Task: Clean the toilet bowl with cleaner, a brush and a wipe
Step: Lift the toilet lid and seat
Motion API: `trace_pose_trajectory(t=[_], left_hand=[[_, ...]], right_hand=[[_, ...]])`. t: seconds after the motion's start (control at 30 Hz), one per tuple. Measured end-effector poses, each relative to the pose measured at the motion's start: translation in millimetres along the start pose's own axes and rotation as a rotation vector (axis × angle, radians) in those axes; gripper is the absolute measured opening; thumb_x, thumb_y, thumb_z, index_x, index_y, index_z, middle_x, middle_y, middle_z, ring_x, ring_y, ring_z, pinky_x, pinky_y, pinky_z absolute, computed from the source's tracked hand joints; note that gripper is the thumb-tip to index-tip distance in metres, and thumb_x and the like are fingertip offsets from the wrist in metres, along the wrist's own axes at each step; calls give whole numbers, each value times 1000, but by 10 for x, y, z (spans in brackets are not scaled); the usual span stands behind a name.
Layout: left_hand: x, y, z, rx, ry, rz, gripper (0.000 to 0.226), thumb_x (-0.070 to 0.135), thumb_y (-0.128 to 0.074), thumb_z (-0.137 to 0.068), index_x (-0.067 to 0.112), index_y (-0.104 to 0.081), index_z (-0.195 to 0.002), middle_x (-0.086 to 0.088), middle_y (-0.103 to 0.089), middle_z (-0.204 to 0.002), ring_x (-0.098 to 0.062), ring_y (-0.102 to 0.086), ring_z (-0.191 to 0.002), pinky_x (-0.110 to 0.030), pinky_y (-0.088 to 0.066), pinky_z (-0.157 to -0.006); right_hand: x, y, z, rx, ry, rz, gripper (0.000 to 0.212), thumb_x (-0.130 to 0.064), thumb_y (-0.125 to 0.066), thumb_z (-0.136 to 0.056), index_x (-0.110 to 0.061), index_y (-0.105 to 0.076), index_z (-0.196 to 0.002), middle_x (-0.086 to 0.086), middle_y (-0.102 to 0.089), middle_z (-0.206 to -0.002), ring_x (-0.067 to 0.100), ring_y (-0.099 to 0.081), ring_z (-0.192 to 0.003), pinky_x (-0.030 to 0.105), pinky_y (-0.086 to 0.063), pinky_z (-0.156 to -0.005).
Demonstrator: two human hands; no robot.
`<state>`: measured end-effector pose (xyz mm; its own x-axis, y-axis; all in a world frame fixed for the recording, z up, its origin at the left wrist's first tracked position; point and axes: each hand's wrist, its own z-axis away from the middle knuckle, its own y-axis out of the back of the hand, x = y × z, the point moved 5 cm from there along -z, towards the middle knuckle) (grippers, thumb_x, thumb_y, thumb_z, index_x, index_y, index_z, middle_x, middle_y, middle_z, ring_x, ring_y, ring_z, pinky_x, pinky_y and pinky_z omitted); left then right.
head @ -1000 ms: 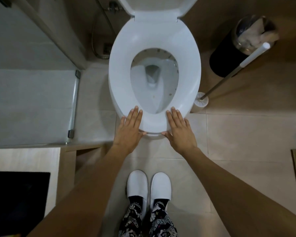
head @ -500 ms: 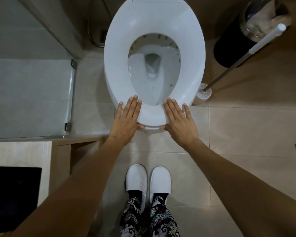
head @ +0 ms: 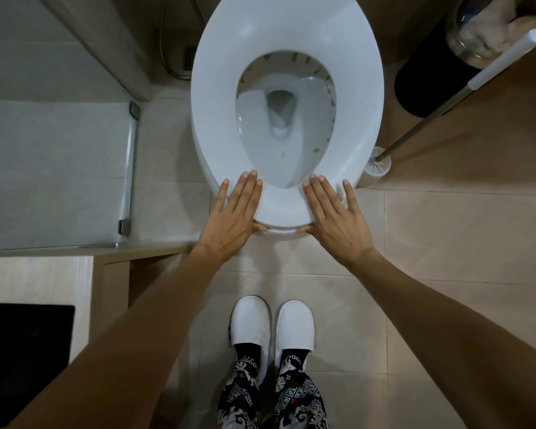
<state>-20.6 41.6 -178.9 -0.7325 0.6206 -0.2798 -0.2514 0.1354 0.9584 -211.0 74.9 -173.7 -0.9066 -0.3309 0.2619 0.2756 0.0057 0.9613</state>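
The white toilet seat lies down over the bowl, which shows small brown specks on its inner wall and under the rim. My left hand and my right hand rest on the seat's front edge, fingers flat on top and thumbs tucked under it. A toilet brush with a long metal handle leans in its white holder to the right of the bowl. No cleaner bottle or wipe is in view.
A black bin with crumpled paper stands at the back right. A glass shower door and a metal hose are on the left. My white slippers stand on the tiled floor; a dark mat lies at the lower left.
The view has moved closer over the bowl and the raised lid has left the frame. Both hands stay on the seat's front edge, the fingers spread a little wider.
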Motion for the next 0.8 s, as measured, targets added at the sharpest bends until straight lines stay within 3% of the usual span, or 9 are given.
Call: trace_pose_trajectory(t=[0.13, 0.33, 0.5, 0.63, 0.8], left_hand=[[-12, 42, -14, 42, -9, 45, 78, 52, -20, -92, -5, -16, -145, -20, -29, -152, -32, -28, -141, -46, -19, -114], [-160, 380, -31, 74, -54, 189, 74, 50, -23, -93, -6, -23, -142, -24, -35, -147, -37, -34, -137, -47, -22, -112], [-393, 895, -73, 44, -69, 328, 74, 51, -27, -92, -5, -25, -140, -24, -38, -146, -35, -36, -136, -49, -24, -113], [-670, 1475, -195, 32, 7, 550, 76, 57, -16, -97, -5, -32, -138, -24, -41, -143, -30, -30, -136, -44, -19, -113], [-1126, 2163, -527, 12, -15, 644, 81, 60, -15, -97, -5, -41, -137, -20, -46, -141, -32, -42, -132, -43, -27, -112]], right_hand=[[-9, 18, 30, 8, -11, -36, 73, -49, -37, -94, -2, -22, -147, 16, -34, -152, 29, -31, -142, 51, -15, -115], [94, 337, 46, -17, -48, -145, 70, -47, -28, -93, -2, -24, -146, 17, -35, -151, 29, -32, -141, 53, -22, -112], [285, 886, 14, -7, -64, -242, 69, -50, -24, -94, -2, -26, -144, 18, -39, -148, 31, -38, -138, 55, -26, -109], [564, 1502, -109, 30, -128, -332, 68, -53, -11, -99, -3, -32, -140, 18, -47, -143, 32, -43, -134, 54, -30, -108], [978, 2230, -441, 30, -107, -387, 77, -58, -6, -98, -1, -41, -136, 18, -51, -139, 32, -49, -129, 48, -41, -104]])
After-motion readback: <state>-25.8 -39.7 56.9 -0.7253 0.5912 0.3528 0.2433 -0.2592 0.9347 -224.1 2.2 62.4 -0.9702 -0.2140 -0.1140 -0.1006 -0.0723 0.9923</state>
